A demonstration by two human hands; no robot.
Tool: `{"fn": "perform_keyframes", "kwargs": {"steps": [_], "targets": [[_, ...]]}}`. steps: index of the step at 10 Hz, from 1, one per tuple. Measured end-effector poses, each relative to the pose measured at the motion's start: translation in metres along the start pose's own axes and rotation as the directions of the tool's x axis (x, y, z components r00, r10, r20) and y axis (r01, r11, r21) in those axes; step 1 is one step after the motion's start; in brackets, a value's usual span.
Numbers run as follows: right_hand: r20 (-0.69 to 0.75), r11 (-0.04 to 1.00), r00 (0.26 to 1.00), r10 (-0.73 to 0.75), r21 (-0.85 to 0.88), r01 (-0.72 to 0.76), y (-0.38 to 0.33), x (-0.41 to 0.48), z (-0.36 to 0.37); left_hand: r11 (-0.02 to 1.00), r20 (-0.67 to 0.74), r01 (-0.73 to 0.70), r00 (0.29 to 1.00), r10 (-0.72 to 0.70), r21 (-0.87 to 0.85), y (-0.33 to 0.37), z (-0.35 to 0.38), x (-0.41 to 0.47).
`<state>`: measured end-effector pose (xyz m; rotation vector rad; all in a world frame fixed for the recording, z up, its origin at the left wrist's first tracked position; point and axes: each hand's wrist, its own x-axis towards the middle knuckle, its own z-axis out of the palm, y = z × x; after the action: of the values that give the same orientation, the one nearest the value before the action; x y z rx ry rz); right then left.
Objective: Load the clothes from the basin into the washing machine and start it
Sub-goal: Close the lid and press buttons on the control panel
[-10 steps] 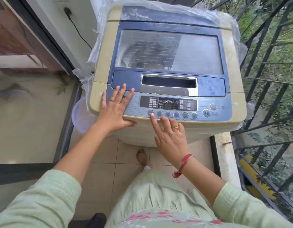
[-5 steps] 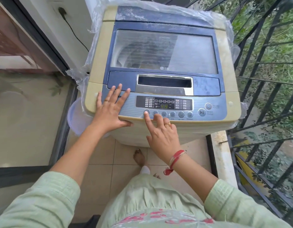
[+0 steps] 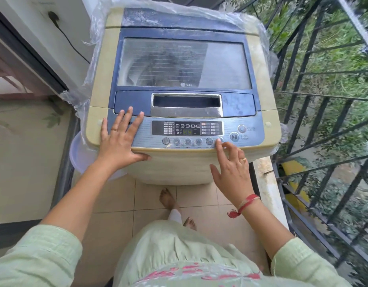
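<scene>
Your washing machine [image 3: 99, 85] stands on the balcony floor beside the railing [image 3: 303, 104]. Its lid [image 3: 183, 63] is shut and green digits glow on the display [image 3: 187, 131], so loading looks finished and you are setting the programme.

What has changed is your right hand [image 3: 230, 172]. It has travelled along the button row [image 3: 187, 141] from the left end to the right end. The index fingertip [image 3: 218, 145] now lies at the last small round button, just beside the start/pause button [image 3: 233, 137]. The start press, likely the only step left, is now within easy reach.

The right grip holds nothing: the index finger is straight, the other fingers are loosely curled and the thumb is out to the side. Your left hand [image 3: 119, 141] has not shifted. It lies flat on the left part of the panel with fingers spread and the thumb along the front edge, its grip wide and holding nothing.

The basin [image 3: 79, 156] sits on the floor at the machine's left side, largely hidden behind the machine and your forearm. Whether any clothes remain in it cannot be told.
</scene>
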<state>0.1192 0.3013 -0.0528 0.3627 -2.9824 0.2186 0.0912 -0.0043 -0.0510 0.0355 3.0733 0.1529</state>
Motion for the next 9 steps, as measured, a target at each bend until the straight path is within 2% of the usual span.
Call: {"fn": "perform_keyframes", "kwargs": {"steps": [1,3,4,5,6,9], "targets": [[0.047,1.0,0.999,0.027,0.004,-0.027,-0.002,0.005,-0.004,1.0,-0.001,0.007,1.0,-0.007,-0.004,0.0,0.0,0.0],[0.261,0.995,0.962,0.083,-0.082,-0.063,-0.02,0.014,-0.018,1.0,-0.004,0.01,1.0,-0.011,-0.008,0.0,0.0,0.001],[0.285,0.998,0.956,0.066,-0.005,-0.067,-0.018,0.012,-0.022,1.0,-0.007,0.01,1.0,-0.01,-0.016,0.0,0.001,0.0],[0.277,0.995,0.96,0.051,0.066,-0.072,-0.002,0.01,-0.025,1.0,-0.002,0.011,1.0,-0.011,-0.011,0.0,0.001,0.001],[0.178,0.995,0.979,0.098,-0.012,-0.097,0.025,0.006,-0.024,1.0,-0.004,0.011,1.0,-0.011,-0.015,-0.001,0.002,0.001],[0.165,0.992,0.984,0.066,-0.115,-0.047,0.039,0.004,-0.019,1.0,-0.005,0.013,1.0,-0.013,-0.005,-0.001,0.002,0.001]]}}
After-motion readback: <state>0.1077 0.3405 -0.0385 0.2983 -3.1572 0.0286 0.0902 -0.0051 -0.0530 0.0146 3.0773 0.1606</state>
